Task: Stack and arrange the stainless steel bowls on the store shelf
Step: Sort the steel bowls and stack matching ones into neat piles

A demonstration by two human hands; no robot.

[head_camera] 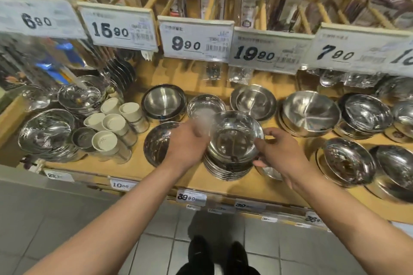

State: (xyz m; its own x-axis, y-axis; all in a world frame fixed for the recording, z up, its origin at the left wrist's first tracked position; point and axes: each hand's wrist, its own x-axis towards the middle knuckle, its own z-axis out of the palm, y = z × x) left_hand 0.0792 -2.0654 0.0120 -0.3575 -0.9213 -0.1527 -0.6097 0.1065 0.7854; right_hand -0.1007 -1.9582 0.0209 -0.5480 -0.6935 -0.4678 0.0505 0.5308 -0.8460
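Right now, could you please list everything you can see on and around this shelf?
Bowl stack: one, silver, front centre of shelf, between the two hands.
Other steel bowls: many, silver, singles and stacks spread across the shelf.
Cups with lids: about six, steel with cream lids, left of centre.
Price tags: five clear and a sixth cut off, white, hanging above the bowls.
Packaged utensils: several, blurred, on pegs behind the tags.
Shelf: one, light wood, small price labels along its front edge.
Floor: grey tiles.
Shoes: two, black, bottom centre.
Left hand: at the stack's left side, blurred.
Right hand: at its right side, fingers on the top bowl's rim.
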